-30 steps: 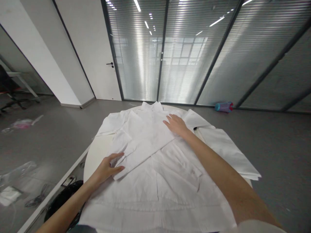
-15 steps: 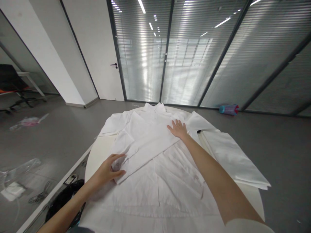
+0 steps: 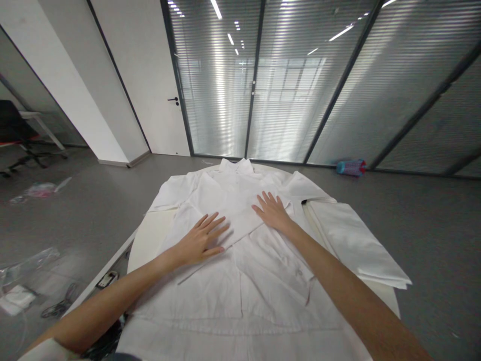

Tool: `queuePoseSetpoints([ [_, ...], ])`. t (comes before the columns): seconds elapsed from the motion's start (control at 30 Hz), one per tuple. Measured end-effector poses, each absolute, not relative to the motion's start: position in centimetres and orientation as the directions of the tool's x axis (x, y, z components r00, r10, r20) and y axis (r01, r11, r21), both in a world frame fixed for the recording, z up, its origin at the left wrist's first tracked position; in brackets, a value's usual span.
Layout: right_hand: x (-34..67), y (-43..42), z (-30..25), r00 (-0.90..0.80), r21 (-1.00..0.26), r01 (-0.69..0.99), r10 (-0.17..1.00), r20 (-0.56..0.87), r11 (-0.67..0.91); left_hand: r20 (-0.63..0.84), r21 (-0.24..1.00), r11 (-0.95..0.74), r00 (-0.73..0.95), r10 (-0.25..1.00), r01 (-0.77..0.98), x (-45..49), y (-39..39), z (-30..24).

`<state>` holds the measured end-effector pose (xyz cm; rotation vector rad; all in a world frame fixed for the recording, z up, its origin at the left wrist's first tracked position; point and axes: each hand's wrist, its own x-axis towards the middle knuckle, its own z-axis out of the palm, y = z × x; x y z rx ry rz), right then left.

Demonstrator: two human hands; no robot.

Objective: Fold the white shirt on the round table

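Spread across a round table is a white shirt (image 3: pixel 221 296), its collar at the far edge and its hem toward me. A folded part of the garment lies slantwise over its front. My left hand (image 3: pixel 205 238) is over that folded part at left of centre, fingers spread, holding nothing; whether it presses or hovers I cannot tell. My right hand (image 3: pixel 272 211) lies flat on the upper right of the shirt front with its fingers apart. To the right sits a folded white cloth (image 3: pixel 361 240).
The pale round table (image 3: pixel 150 235) shows its rim at left and right. On the floor at left lie plastic wrapping (image 3: pixel 30 263), a white box (image 3: pixel 18 299) and cables (image 3: pixel 60 306). A blue and red basket-like object (image 3: pixel 351 167) lies by the glass partition. A dark chair (image 3: pixel 17 125) stands far left.
My left hand has moved right and forward from the edge of the folded part, and its fingers have opened flat. My right hand has slid slightly nearer to me.
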<state>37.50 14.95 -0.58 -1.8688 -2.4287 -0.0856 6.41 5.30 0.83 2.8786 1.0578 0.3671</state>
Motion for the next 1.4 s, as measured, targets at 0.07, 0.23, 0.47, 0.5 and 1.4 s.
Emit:
queuePoseSetpoints([
  [0.07,37.7,13.3,-0.9,-0.274,-0.013,0.961,0.959,0.074,0.276,0.144,0.124,-0.757,0.743,0.653,0.641,6.4,5.5,-0.5],
  [0.23,38.1,11.2,-2.5,-0.288,-0.065,0.954,0.956,0.049,0.291,0.107,0.343,-0.702,0.717,0.689,0.624,6.2,7.4,-0.8],
  [0.47,37.9,11.0,-3.1,-0.253,-0.091,0.960,0.959,0.127,0.266,-0.023,0.958,-0.031,0.182,0.983,0.285,9.6,25.0,4.7],
  [0.5,37.9,11.0,-3.0,-0.251,-0.093,0.960,0.959,0.131,0.264,-0.047,0.970,0.010,0.147,0.988,0.244,9.8,27.5,5.1],
  [1.4,38.0,10.9,-3.3,-0.246,-0.107,0.958,0.954,0.172,0.267,-0.186,0.978,0.173,-0.116,0.976,-0.118,14.1,38.4,1.8],
])
